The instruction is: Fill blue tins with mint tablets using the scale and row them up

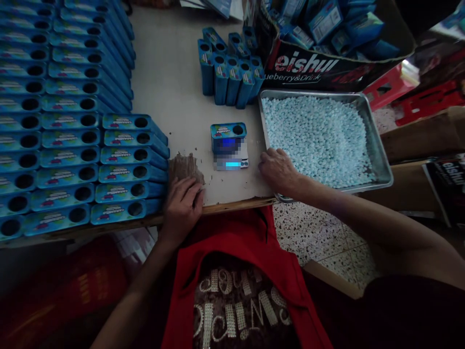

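Observation:
A blue candy tin stands upright on a small digital scale with a lit display, partly blurred out. My left hand rests on the table's front edge over a worn brown patch, its fingers laid down and holding nothing. To the right of the scale, my right hand is closed on the tabletop against the tray's near-left corner. Whatever its curled fingers hold, if anything, is hidden. The metal tray is full of small pale-blue candies.
Rows of blue tins with round dark openings fill the table's left side. Behind the scale stands a cluster of tins. A cardboard box heaped with tins sits behind the tray. Red plastic stools are at the right.

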`<state>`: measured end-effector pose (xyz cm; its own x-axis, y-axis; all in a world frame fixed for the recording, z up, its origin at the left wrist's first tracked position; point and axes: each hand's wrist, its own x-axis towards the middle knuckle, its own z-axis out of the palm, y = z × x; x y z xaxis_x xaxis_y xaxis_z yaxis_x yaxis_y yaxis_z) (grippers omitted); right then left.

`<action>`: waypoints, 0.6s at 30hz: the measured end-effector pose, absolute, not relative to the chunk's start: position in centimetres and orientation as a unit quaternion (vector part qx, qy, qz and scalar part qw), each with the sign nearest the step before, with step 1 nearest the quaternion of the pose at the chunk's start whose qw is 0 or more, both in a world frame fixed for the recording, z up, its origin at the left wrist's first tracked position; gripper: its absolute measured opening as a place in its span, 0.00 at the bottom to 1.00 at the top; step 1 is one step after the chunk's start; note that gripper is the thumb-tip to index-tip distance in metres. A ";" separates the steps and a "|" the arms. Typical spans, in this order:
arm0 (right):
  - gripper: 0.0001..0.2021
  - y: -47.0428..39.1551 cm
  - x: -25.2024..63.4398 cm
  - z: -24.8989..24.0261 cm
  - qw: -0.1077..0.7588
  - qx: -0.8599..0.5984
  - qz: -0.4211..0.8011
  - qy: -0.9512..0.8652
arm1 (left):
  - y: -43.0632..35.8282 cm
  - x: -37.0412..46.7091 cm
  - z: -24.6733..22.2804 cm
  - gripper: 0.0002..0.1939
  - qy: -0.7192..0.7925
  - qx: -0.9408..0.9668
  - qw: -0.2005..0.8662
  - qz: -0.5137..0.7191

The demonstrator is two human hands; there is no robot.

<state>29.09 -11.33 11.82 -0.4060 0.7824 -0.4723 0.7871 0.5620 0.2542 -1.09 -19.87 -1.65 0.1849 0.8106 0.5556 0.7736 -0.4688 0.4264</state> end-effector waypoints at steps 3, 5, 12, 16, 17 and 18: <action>0.20 -11.2 28.9 11.8 0.285 0.466 -0.011 0.838 | -19.8 -1.1 -1.6 0.07 0.501 0.774 0.015 0.386; 0.20 -11.0 28.9 11.7 0.281 0.466 -0.006 0.839 | -19.8 -1.1 -1.6 0.07 0.497 0.776 0.015 0.387; 0.19 -10.8 28.7 11.4 0.283 0.466 -0.027 0.838 | -19.9 -1.0 -1.8 0.07 0.500 0.770 0.024 0.395; 0.13 -9.6 28.9 12.8 0.250 0.487 -0.047 0.835 | -19.8 -0.9 -1.7 0.07 0.498 0.773 0.018 0.393; 0.12 -9.1 29.0 13.7 0.219 0.496 -0.046 0.839 | -19.8 -0.9 -1.7 0.07 0.496 0.774 0.014 0.393; 0.12 -8.5 28.9 14.7 0.178 0.504 -0.042 0.844 | -19.8 -0.9 -1.7 0.07 0.494 0.776 0.010 0.393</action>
